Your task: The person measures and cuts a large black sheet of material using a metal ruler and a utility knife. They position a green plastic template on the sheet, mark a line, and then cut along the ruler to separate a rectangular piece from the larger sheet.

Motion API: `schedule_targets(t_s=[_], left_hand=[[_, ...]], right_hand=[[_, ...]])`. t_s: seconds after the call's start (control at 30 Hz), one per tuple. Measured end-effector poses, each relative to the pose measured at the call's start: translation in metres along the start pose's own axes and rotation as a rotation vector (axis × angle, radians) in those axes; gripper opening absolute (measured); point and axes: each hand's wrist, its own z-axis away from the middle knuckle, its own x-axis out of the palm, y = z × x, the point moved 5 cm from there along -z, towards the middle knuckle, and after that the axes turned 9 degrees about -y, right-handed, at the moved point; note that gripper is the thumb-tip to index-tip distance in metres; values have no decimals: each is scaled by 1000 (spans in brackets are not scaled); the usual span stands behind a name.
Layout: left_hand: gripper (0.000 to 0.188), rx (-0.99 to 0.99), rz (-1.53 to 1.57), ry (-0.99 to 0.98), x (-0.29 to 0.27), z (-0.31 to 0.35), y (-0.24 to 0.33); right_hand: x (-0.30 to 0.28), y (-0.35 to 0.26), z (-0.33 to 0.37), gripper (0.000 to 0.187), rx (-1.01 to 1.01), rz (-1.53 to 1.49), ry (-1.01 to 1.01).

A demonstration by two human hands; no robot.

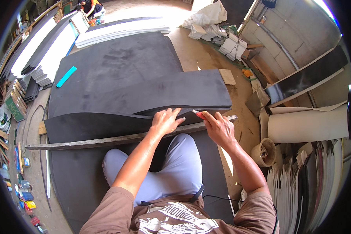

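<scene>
I am crouched over a big black foam sheet [117, 74] spread on the floor [191, 54], my knees in grey trousers [175, 163] just below the work. My left hand [165, 121] lies palm down, fingers spread and flat, pressing on the near edge of the sheet right beside a long dark wooden straightedge [105, 141], which runs from nine o'clock to three o'clock across the foam. It grips nothing; it only bears down.

My right hand [218, 126] is closed around a red-handled utility knife [199, 113], whose tip points toward eleven o'clock and touches the foam just beside my left fingertips. The knife sits at the far end of the straightedge, close to the sheet's right edge.

A narrower strip of black foam [93, 125] curls up in a wave along the cut line, at nine o'clock from my left hand. Farther off at ten o'clock a turquoise bar [66, 77] rests on the sheet. At twelve o'clock lies a stack of white foam boards [121, 33], and beyond it a person [91, 7] at work near the top edge. At three o'clock a rolled pale sheet [308, 124] lies on the floor, with a small round basket [264, 152] just near my right forearm.
</scene>
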Motion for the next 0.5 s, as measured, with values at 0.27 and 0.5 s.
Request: schedule_targets(t_s=[0.27,0.5], left_hand=[[89,-110,59,-12,-1,11,3],[95,-113,71,24,1,11,4]], right_hand=[[14,-22,-13,28,16,-15,22],[13,-22,-11,27,-4,47,76]])
